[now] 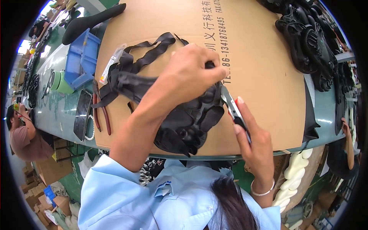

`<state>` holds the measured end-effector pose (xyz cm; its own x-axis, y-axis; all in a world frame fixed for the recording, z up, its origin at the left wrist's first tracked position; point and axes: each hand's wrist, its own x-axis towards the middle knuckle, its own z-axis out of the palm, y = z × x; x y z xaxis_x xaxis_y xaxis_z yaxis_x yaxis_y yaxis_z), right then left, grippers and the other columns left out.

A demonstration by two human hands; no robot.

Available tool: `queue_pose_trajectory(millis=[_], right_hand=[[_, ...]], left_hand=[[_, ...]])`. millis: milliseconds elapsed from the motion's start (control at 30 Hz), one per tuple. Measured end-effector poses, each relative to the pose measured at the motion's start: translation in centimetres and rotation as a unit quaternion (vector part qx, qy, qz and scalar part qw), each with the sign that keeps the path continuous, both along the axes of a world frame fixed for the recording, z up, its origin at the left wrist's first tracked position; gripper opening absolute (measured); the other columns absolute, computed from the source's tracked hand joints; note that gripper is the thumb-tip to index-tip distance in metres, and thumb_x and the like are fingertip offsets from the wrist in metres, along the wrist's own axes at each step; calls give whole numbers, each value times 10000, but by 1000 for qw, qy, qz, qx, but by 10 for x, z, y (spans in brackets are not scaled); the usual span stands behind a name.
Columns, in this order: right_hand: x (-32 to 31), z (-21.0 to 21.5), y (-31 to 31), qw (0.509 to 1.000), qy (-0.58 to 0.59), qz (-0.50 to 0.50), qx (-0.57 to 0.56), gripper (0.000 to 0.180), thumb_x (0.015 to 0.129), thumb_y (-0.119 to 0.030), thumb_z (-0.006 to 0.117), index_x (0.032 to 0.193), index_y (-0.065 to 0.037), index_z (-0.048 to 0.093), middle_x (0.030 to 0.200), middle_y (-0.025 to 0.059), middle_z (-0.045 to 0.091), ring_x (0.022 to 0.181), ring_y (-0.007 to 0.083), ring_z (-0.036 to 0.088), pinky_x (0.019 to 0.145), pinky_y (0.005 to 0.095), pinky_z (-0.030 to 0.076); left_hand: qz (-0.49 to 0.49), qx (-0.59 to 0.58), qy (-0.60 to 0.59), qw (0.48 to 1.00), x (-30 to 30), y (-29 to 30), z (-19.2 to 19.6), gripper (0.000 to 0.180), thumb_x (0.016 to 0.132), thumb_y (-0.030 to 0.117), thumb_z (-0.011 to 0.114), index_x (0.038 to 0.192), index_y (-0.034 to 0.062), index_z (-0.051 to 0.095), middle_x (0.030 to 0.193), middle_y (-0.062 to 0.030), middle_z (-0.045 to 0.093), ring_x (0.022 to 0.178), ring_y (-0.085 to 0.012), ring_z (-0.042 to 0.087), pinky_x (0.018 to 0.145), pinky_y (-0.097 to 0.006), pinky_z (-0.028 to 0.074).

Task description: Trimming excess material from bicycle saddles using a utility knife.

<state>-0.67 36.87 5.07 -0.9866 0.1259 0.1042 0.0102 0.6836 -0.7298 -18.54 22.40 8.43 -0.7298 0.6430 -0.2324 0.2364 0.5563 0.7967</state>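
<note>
A black bicycle saddle (pixel 188 128) lies underside up on the cardboard, with dark cover material about it. Above its far end my left hand (pixel 195 69) is closed, pinching a bit of black material (pixel 209 64); the forearm hides part of the saddle. My right hand (pixel 253 142) grips a utility knife (pixel 235 111), its blade end close to the saddle's right edge, below the left hand. Long black strips (pixel 151 55) curl on the cardboard to the left.
A cardboard sheet (pixel 264 103) covers the bench. Red-handled pliers (pixel 106 119), a phone (pixel 82 115) and a blue bin (pixel 81 61) are at the left. Another saddle (pixel 92 23) lies behind the bin. Black saddles (pixel 310 42) pile up at right. People (pixel 30 142) stand further off.
</note>
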Motion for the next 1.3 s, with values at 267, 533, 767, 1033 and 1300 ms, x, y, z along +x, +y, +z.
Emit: queue_pose_trajectory(millis=[267, 533, 767, 1033, 1300], right_hand=[[32, 18, -31, 987, -122, -20, -103, 545, 909, -86, 570, 1421, -33, 391, 1144, 242, 629, 835, 380, 674, 741, 362, 522], [10, 43, 3, 980, -89, 56, 170, 572, 813, -141, 637, 1364, -245, 526, 583, 80, 561, 481, 253, 550, 468, 388, 381], [24, 23, -6, 987, -150, 20, -60, 518, 873, -100, 601, 1378, -145, 499, 894, 156, 695, 529, 275, 598, 535, 338, 471], [71, 8, -65, 970, -122, -125, -170, 549, 902, -108, 588, 1415, -28, 407, 1023, 212, 670, 664, 323, 666, 600, 354, 511], [2, 45, 45, 979, -168, 49, 102, 482, 829, 4, 606, 1301, -92, 577, 1105, 167, 673, 939, 263, 695, 794, 303, 515]], left_hand=[[128, 701, -224, 665, -18, -6, -19, 309, 908, 262, 646, 717, 21, 609, 939, -56, 588, 861, -119, 522, 648, -270, 420], [-192, 28, 440, 877, 26, -46, -6, 132, 688, 154, 688, 689, 58, 598, 737, -112, 574, 826, -274, 561, 741, -414, 467], [-106, 225, 534, 808, 1, -27, -51, 182, 618, 101, 705, 550, 43, 547, 648, -36, 494, 743, -235, 487, 640, -333, 413], [209, 234, 332, 889, -5, -27, -51, 130, 758, 92, 645, 702, -24, 661, 969, -71, 622, 894, -237, 518, 805, -341, 393], [219, 52, 34, 974, 46, -74, -40, 286, 913, 207, 567, 1005, -47, 662, 966, -91, 629, 954, -209, 560, 857, -314, 415]])
